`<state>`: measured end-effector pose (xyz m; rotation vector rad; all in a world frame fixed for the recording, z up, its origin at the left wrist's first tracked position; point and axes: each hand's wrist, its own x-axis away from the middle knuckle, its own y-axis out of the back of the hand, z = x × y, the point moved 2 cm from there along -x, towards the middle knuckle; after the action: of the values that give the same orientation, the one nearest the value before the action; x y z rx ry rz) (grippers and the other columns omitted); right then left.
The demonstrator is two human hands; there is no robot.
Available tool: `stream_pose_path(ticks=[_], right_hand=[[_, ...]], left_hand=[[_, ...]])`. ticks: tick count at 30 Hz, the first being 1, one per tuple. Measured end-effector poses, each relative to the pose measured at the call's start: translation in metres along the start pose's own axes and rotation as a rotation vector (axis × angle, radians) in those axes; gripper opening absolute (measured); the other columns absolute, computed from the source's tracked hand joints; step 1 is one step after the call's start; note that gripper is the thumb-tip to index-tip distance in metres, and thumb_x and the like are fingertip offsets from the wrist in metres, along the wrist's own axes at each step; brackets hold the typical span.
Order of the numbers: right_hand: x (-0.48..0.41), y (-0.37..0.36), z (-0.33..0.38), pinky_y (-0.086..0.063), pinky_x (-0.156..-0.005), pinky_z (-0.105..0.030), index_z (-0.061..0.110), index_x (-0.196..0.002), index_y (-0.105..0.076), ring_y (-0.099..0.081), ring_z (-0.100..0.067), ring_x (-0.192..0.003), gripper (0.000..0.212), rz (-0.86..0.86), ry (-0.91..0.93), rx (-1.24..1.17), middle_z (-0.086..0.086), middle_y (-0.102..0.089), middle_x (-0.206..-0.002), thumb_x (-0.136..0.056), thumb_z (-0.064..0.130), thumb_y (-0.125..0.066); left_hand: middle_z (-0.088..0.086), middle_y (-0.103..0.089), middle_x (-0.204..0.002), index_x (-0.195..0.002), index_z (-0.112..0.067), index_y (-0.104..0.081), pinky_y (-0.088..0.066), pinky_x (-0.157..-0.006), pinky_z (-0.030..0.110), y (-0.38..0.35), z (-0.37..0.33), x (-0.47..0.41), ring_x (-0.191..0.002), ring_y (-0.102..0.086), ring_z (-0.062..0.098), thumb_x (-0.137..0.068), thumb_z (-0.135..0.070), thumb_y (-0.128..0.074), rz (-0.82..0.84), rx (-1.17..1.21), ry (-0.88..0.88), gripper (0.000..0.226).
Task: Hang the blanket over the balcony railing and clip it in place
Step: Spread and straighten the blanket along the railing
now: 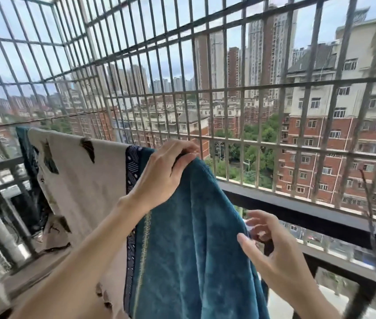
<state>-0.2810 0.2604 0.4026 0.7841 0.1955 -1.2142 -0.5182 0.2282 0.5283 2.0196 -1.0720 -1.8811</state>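
Through the head camera we see our left hand (pixel 166 173) gripping the blanket (pixel 194 238) by its top edge, raised above the dark railing (pixel 297 203). Its cream part hangs over a bar (pixel 104 139) further left. Our right hand (pixel 272 249) is loosely spread at the teal edge.
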Motion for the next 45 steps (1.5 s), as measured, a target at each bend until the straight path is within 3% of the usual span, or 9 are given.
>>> stream_pose_path(ticks=[6,9,13,16,25,29,35,39,45], right_hand=[[-0.03,-0.012,0.031,-0.045,-0.082,-0.011,0.022,-0.116,-0.06,-0.06,0.0,-0.091,0.033,-0.094,0.067,0.011,0.01,-0.064,-0.101,-0.086,0.033,-0.066],[-0.037,-0.027,0.043,-0.051,-0.086,-0.028,0.018,-0.118,-0.06,-0.062,-0.007,-0.093,0.034,-0.156,0.088,0.039,0.006,-0.063,-0.104,-0.088,0.031,-0.066],[-0.038,-0.048,0.073,-0.037,-0.085,-0.005,0.013,-0.114,-0.061,-0.053,0.01,-0.092,0.026,-0.299,0.189,0.09,0.003,-0.058,-0.108,-0.091,0.023,-0.063],[-0.041,-0.069,0.103,-0.038,-0.075,-0.005,0.016,-0.103,-0.063,-0.057,0.004,-0.082,0.011,-0.318,0.267,0.014,0.002,-0.063,-0.097,-0.093,0.016,-0.059],[-0.052,-0.242,0.158,-0.05,-0.076,-0.012,0.027,-0.101,-0.067,-0.063,0.002,-0.085,0.017,0.216,0.118,0.006,0.02,-0.068,-0.09,-0.09,0.015,-0.065],[-0.058,-0.339,0.173,-0.046,-0.08,-0.007,0.029,-0.107,-0.064,-0.057,0.009,-0.09,0.023,0.394,0.127,0.067,0.022,-0.065,-0.094,-0.09,0.014,-0.064],[-0.072,-0.469,0.212,-0.05,-0.084,-0.015,0.025,-0.115,-0.063,-0.059,0.008,-0.088,0.027,0.564,0.163,0.053,0.02,-0.063,-0.096,-0.09,0.016,-0.064],[-0.087,-0.545,0.24,-0.05,-0.086,-0.018,0.023,-0.117,-0.063,-0.058,0.005,-0.094,0.028,0.613,0.229,0.005,0.016,-0.063,-0.102,-0.09,0.016,-0.064],[-0.124,-0.657,0.258,-0.046,-0.085,-0.018,0.023,-0.116,-0.064,-0.057,-0.001,-0.096,0.027,0.667,0.325,-0.02,0.012,-0.062,-0.107,-0.09,0.017,-0.063]], left_hand=[[-0.005,-0.065,-0.112,-0.114,-0.016,-0.067,-0.047,-0.101,0.037,0.021,0.045,0.012,-0.109,-0.058,0.012,-0.093,-0.022,-0.064,0.024,-0.058,0.087,0.023],[-0.001,-0.066,-0.115,-0.115,-0.015,-0.066,-0.046,-0.102,0.037,0.029,0.056,0.018,-0.11,-0.058,0.015,-0.09,-0.021,-0.067,0.01,-0.08,0.085,0.026],[0.0,-0.067,-0.113,-0.112,-0.014,-0.068,-0.042,-0.099,0.022,0.046,0.077,0.028,-0.107,-0.059,0.013,-0.087,-0.022,-0.07,-0.017,-0.103,0.105,0.026],[-0.001,-0.067,-0.11,-0.111,-0.013,-0.069,-0.043,-0.097,0.017,0.064,0.097,0.046,-0.105,-0.06,0.012,-0.087,-0.022,-0.071,-0.009,-0.089,0.124,0.025],[-0.002,-0.067,-0.108,-0.111,-0.014,-0.068,-0.038,-0.089,0.003,0.157,0.219,0.168,-0.1,-0.059,0.003,-0.093,-0.023,-0.065,0.133,-0.064,0.332,0.021],[-0.005,-0.066,-0.112,-0.115,-0.016,-0.067,-0.045,-0.096,0.02,0.214,0.289,0.235,-0.104,-0.058,0.004,-0.095,-0.025,-0.062,0.242,-0.13,0.46,0.023],[-0.01,-0.064,-0.113,-0.118,-0.023,-0.064,-0.05,-0.095,0.025,0.291,0.367,0.311,-0.104,-0.059,0.001,-0.095,-0.03,-0.06,0.304,-0.178,0.687,0.025],[-0.014,-0.063,-0.111,-0.117,-0.024,-0.065,-0.044,-0.09,0.008,0.333,0.412,0.345,-0.103,-0.057,-0.006,-0.094,-0.027,-0.063,0.258,-0.207,0.772,0.024],[-0.018,-0.064,-0.108,-0.115,-0.03,-0.064,-0.043,-0.089,0.01,0.373,0.498,0.379,-0.101,-0.056,-0.011,-0.091,-0.029,-0.064,0.216,-0.247,0.853,0.023]])
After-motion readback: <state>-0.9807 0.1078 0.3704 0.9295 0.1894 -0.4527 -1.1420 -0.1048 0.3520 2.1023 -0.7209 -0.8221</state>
